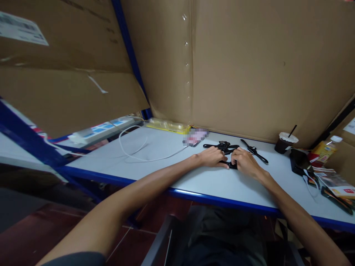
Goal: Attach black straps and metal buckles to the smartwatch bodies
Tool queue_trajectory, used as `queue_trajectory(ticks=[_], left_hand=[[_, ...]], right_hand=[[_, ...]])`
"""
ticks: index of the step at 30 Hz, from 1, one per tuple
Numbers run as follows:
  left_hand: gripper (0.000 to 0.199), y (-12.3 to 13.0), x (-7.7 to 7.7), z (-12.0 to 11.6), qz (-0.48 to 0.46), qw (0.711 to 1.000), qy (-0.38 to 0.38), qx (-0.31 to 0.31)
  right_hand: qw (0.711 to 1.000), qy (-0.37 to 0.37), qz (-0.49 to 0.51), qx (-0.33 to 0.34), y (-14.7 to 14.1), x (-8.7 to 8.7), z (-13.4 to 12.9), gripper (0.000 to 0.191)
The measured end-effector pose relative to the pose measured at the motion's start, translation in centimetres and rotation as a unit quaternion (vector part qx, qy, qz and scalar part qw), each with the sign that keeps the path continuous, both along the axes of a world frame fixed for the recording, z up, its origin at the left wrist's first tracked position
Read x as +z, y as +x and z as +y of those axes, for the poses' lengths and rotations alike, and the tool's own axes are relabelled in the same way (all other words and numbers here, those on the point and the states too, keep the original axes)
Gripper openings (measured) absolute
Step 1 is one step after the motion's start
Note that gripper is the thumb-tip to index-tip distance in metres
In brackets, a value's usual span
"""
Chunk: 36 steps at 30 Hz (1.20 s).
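Observation:
A black spokeshave (233, 166) lies on the table in front of me, mostly covered by my fingers. My left hand (215, 157) is closed on its left side, the thumb stretched along it. From the right, my right hand (244, 160) grips near the middle with bent fingers; what the fingertips touch is hidden. Just beyond my hands rest more black spokeshaves (221, 145), overlapping each other. Another spokeshave (254, 151) lies apart to the right, at a slant.
A phone (195, 137) on a white cable (155, 160) lies at the back near a yellow package (169, 125). To the right stand a lidded drink cup (285, 143), a black tray (299, 162) and a bottle (324, 151). Cardboard walls (249, 66) enclose the table (199, 184).

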<state>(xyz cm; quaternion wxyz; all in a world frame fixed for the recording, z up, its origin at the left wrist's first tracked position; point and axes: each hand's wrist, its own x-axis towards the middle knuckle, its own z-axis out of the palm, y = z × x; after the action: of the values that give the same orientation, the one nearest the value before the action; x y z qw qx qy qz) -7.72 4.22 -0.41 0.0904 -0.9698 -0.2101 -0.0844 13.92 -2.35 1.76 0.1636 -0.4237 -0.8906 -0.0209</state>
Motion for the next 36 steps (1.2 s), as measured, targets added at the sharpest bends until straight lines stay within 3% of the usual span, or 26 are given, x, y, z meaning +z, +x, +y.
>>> queue_trajectory(ticks=[4,12,16,22,32,36], left_hand=[[0.055,-0.1,-0.3,0.3,-0.013,1.0,0.004,-0.01],[0.058,-0.2,-0.8,0.6,-0.033,0.999,0.009,-0.018],[0.058,-0.2,-0.8,0.6,-0.021,1.0,0.013,-0.012],[0.058,-0.2,-0.3,0.1,-0.006,1.0,0.016,-0.001],[0.057,-0.1,-0.5,0.3,-0.019,1.0,0.012,-0.009],[0.056,-0.1,-0.5,0.3,-0.017,1.0,0.013,-0.006]], right_hand=[[0.999,0.018,0.04,-0.032,0.3,0.2,0.0,0.034],[0.996,-0.027,0.068,-0.057,0.0,0.1,-0.2,0.028],[0.997,-0.045,0.041,-0.055,-0.6,0.4,-0.5,0.025],[0.993,-0.016,-0.011,-0.115,0.1,0.9,-0.4,0.023],[0.994,-0.068,0.051,-0.064,-0.3,0.9,-0.6,0.025],[0.994,-0.077,0.043,-0.071,-0.1,1.0,-0.5,0.024]])
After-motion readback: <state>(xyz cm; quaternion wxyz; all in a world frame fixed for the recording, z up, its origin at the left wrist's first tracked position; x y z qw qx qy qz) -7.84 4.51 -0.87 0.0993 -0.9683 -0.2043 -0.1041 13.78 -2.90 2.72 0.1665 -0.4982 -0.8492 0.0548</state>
